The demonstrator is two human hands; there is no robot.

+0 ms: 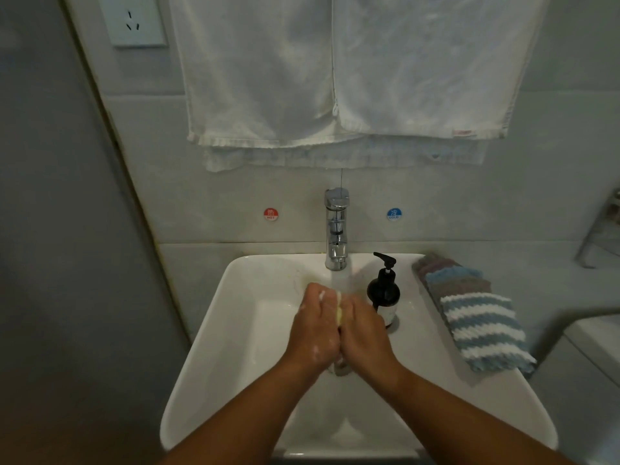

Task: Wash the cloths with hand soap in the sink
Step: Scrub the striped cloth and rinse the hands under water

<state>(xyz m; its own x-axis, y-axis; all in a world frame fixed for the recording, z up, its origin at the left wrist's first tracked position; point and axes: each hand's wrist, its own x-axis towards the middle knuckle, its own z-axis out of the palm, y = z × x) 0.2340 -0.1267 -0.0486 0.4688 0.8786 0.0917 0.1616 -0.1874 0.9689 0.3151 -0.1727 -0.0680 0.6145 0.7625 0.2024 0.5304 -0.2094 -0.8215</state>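
Observation:
Over the white sink (235, 330), my left hand (317, 325) and my right hand (364, 330) press together around a small yellow cloth (440, 308), of which only a thin edge shows between them. Soap foam clings to my left hand. Water runs from the chrome tap (336, 229) just behind my fingers. A black hand soap pump bottle (384, 292) stands on the basin right of my right hand. Several folded cloths (476, 313), the front one striped blue and white, lie on the sink's right rim.
White towels (335, 72) hang on the wall above the tap. A wall socket (136, 18) sits at the upper left. Red hot (270, 214) and blue cold (394, 213) stickers flank the tap. A grey wall closes the left side.

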